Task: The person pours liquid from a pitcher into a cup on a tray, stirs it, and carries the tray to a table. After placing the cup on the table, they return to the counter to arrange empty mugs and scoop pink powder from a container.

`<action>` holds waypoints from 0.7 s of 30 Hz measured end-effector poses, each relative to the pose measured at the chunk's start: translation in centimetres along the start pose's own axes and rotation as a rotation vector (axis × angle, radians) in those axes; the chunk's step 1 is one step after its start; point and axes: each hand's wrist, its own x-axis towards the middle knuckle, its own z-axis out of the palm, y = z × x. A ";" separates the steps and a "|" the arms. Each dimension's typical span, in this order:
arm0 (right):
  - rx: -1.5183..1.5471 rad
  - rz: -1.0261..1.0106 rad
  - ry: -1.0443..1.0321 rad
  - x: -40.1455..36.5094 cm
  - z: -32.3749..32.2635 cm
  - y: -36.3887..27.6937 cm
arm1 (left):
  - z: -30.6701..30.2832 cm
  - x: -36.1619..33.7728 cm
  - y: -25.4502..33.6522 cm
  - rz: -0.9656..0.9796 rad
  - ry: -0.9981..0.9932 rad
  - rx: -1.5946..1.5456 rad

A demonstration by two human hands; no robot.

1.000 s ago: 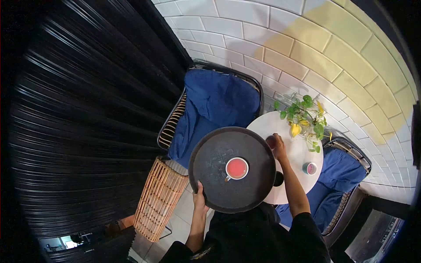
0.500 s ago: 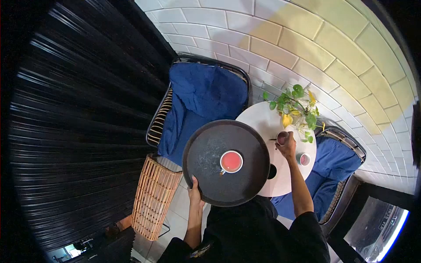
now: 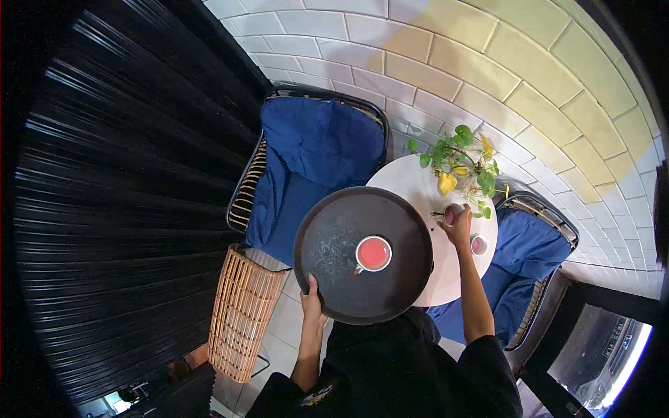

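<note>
My left hand point(image 3: 312, 301) grips the near-left edge of a round dark serving tray point(image 3: 334, 285), thumb on top and the other fingers hidden beneath. A white cup point(image 3: 374, 253) of pinkish-red drink rests right of the tray's middle, its handle toward me. Over the round white table point(image 3: 446, 279), my right hand point(image 3: 458, 228) is wrapped round a small cup point(image 3: 451, 213) with dark reddish contents. Just beyond that hand, to the right, another small pale cup point(image 3: 478, 244) with something pink inside stands on the table.
A leafy plant point(image 3: 463, 160) stands at the table's back edge by the tiled wall point(image 3: 481, 63). Chairs with blue cushions flank the table, one at left point(image 3: 306, 143), one at right point(image 3: 526, 244). A woven rattan seat point(image 3: 244, 317) is at lower left.
The tray has shifted slightly right over the table, now covering most of a dark round spot near its edge. My right hand stays on the small cup; the view has shifted a little.
</note>
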 end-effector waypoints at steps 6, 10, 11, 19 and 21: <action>0.057 -0.177 -0.026 -1.1 -6.0 -9.9 | -0.2 -0.5 0.0 -0.059 -0.008 0.002; 0.385 -0.497 -0.601 -4.2 -9.4 -18.3 | -0.1 -0.8 -0.3 -0.046 -0.054 -0.026; 0.375 -0.629 -0.666 -4.9 -9.2 -19.5 | 0.1 -1.0 -0.2 -0.041 -0.055 -0.036; 0.003 -0.781 -0.807 -7.9 -4.4 -21.4 | -0.4 -1.4 -1.0 -0.037 -0.030 -0.034; -0.037 -0.789 -0.779 -8.1 -3.4 -21.3 | -0.6 -1.6 -1.2 -0.043 -0.010 -0.031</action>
